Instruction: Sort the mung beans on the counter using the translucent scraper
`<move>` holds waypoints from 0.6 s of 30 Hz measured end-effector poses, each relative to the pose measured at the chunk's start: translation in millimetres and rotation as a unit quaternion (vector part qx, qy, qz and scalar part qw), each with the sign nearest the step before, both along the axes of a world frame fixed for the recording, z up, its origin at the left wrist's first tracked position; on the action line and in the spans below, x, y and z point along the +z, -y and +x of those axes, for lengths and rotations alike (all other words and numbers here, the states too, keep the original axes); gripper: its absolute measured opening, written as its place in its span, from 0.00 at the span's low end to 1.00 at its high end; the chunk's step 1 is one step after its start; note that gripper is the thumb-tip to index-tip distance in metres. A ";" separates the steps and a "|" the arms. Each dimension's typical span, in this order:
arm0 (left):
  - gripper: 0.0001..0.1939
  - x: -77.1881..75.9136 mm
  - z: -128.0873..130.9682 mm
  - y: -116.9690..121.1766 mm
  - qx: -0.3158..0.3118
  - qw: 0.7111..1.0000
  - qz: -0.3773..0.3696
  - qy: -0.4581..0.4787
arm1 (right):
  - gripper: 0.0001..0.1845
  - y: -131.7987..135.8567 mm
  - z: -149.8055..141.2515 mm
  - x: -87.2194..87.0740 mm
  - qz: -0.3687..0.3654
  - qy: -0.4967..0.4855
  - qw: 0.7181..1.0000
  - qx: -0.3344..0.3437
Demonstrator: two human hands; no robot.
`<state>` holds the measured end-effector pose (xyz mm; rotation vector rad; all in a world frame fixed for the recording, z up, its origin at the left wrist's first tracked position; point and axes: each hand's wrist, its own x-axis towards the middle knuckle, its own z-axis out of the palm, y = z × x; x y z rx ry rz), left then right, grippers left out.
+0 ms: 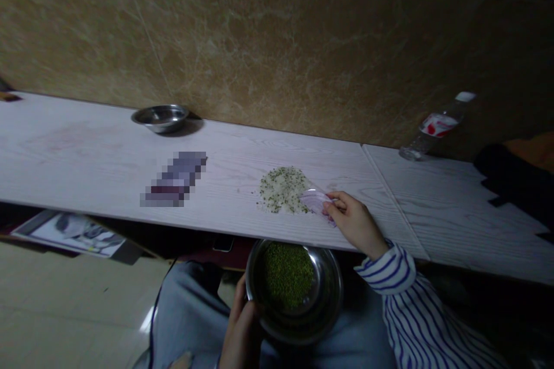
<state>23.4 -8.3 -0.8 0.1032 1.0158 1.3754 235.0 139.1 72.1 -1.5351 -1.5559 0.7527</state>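
Note:
My right hand (357, 222) pinches a clear, faintly purple plastic piece, perhaps a lid or shallow dish (318, 200). Its far edge touches the right side of a low pile of white grains mixed with green beans (281, 189) on the table. Below the table's front edge, my left hand (242, 323) grips the left rim of a steel bowl (331, 305). That bowl is tilted, and green mung beans (288, 277) cover its left and middle part. My left fingers are partly hidden by the bowl.
A smaller steel bowl (161, 118) stands by the wall at the back left. Nearer lies a pixelated flat item (175, 179). A clear bottle with a white cap (437, 127) leans at the right. Dark cloth (515, 184) lies at the far right. An open drawer (80, 233) sits below.

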 end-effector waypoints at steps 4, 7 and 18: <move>0.28 2.2 0.5 0.4 -0.004 1.000 0.011 -0.001 | 0.12 4.3 -10.6 -1.3 0.003 0.005 1.000 0.011; 0.28 -3.2 -1.1 1.0 -0.008 1.000 0.006 -0.014 | 0.13 7.7 -17.0 -0.6 0.000 0.006 1.000 0.024; 0.24 4.5 -0.1 3.1 -0.003 1.000 0.024 -0.013 | 0.13 19.3 -7.6 6.6 0.003 0.014 0.999 0.029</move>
